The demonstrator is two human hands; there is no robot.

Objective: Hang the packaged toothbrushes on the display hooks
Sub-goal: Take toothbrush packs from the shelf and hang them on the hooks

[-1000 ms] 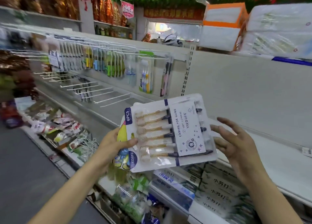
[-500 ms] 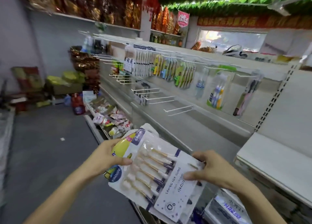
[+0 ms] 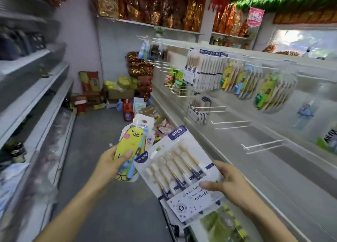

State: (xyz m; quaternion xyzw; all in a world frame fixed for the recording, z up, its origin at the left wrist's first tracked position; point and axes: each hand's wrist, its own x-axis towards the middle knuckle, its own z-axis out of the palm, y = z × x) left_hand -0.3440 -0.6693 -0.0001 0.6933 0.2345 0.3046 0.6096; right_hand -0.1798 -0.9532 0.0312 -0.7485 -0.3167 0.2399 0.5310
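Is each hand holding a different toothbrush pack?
Yes, the left hand holds the yellow bear pack and the right hand the six-brush pack.

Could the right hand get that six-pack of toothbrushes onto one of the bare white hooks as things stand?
Probably yes. The right hand already grips the six-pack, the left hand holds only the yellow bear pack, and the bare hook juts out up and to the right with nothing in between.

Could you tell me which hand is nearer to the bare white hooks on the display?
Right. The right hand is below the bare hooks; the left hand is farther across the aisle.
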